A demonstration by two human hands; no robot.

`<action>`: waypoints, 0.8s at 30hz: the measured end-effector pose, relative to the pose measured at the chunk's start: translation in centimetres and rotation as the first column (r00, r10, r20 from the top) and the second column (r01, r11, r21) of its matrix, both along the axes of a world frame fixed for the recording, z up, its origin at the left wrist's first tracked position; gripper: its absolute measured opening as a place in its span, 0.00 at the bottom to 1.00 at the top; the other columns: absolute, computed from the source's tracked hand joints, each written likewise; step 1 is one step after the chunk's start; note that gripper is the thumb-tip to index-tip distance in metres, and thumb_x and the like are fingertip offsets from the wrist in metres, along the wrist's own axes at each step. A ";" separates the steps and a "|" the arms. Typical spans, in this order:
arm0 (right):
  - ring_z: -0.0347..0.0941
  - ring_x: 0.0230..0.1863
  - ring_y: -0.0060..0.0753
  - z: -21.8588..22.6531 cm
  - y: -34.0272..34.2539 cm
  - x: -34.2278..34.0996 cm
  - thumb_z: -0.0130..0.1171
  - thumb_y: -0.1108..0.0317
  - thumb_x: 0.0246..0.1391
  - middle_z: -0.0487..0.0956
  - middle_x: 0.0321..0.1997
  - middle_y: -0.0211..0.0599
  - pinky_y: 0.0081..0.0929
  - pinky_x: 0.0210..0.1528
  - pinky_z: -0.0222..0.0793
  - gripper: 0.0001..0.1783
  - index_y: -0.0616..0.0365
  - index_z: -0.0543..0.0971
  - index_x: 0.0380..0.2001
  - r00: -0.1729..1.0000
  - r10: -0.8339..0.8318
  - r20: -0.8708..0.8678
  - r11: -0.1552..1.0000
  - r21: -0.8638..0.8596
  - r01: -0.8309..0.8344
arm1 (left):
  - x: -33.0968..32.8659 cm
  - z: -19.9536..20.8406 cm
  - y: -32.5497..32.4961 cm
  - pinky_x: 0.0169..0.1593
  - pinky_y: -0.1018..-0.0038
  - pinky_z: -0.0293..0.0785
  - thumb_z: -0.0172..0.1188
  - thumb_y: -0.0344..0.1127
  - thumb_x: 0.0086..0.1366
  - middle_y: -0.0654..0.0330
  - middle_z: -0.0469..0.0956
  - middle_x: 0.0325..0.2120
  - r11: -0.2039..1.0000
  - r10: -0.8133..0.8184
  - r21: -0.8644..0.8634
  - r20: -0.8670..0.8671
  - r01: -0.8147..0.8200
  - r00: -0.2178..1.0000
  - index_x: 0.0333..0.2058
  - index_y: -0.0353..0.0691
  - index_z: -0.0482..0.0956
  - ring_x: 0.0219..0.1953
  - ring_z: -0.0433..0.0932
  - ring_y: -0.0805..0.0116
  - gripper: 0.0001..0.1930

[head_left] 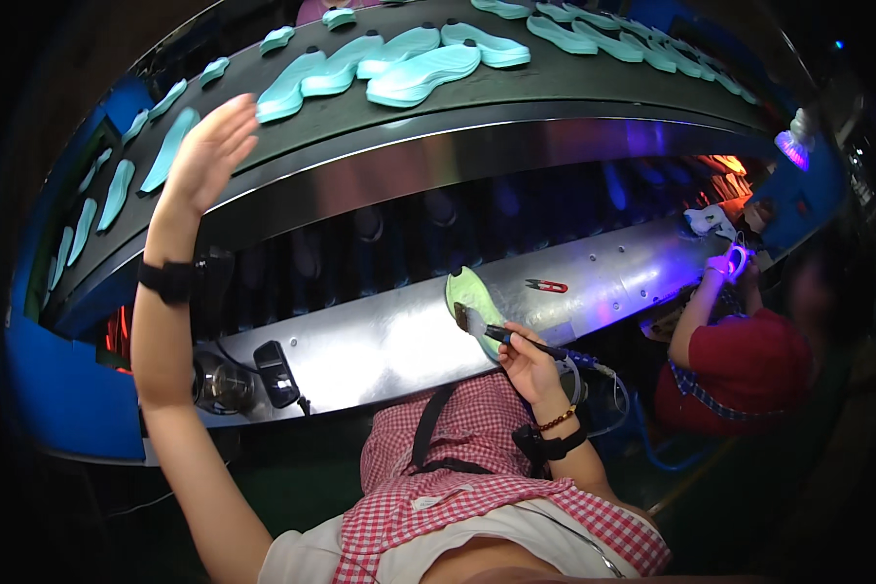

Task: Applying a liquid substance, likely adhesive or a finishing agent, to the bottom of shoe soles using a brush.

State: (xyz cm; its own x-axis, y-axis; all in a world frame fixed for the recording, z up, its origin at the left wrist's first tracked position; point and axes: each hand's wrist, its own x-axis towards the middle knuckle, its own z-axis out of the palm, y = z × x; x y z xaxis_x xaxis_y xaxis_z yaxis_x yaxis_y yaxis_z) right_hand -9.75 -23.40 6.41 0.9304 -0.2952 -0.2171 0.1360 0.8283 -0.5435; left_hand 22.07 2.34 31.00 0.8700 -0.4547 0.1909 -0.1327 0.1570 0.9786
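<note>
One sole [469, 290] | pale green, long, curved-edged | brush [474, 321] across it, right hand [529, 366]

No legible lettering, pale label [443, 498] on red-checked apron [372, 516], any print unreadable

Tabletop [360, 341]: shiny metal; green sole [470, 293], red snips [547, 286] apart, black device [277, 373] at left end
Belt [574, 80]: dark; aqua soles [423, 75] scattered
</note>
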 end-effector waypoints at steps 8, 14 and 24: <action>0.70 0.31 0.26 -1.6 -0.8 0.0 0.49 0.76 0.49 0.73 0.35 0.39 0.20 0.37 0.67 0.12 0.65 0.70 0.40 0.999 -0.037 -0.011 0.999 0.014 0.037 | 4.7 1.7 -14.0 0.57 0.66 0.49 0.60 0.47 0.50 0.52 0.65 0.47 0.581 -0.562 0.754 0.643 -0.305 0.520 0.43 0.48 0.72 0.58 0.51 0.58 0.21; 0.69 0.30 0.23 -2.9 -2.1 -0.5 0.50 0.75 0.49 0.73 0.33 0.36 0.18 0.35 0.67 0.13 0.65 0.70 0.41 0.996 -0.008 -0.091 0.999 0.051 0.013 | 8.0 0.9 -16.6 0.50 0.70 0.56 0.62 0.54 0.44 0.49 0.69 0.36 0.528 -0.590 0.839 0.473 -0.130 0.654 0.26 0.37 0.73 0.44 0.65 0.58 0.23; 0.69 0.29 0.24 -4.4 -3.5 -0.7 0.51 0.75 0.49 0.73 0.32 0.37 0.18 0.35 0.66 0.13 0.65 0.70 0.40 0.991 -0.065 -0.115 0.990 0.114 0.078 | 10.2 0.8 -25.4 0.36 0.71 0.67 0.56 0.66 0.42 0.47 0.75 0.27 0.344 -0.357 0.844 0.522 -0.410 0.774 0.27 0.28 0.76 0.30 0.73 0.63 0.37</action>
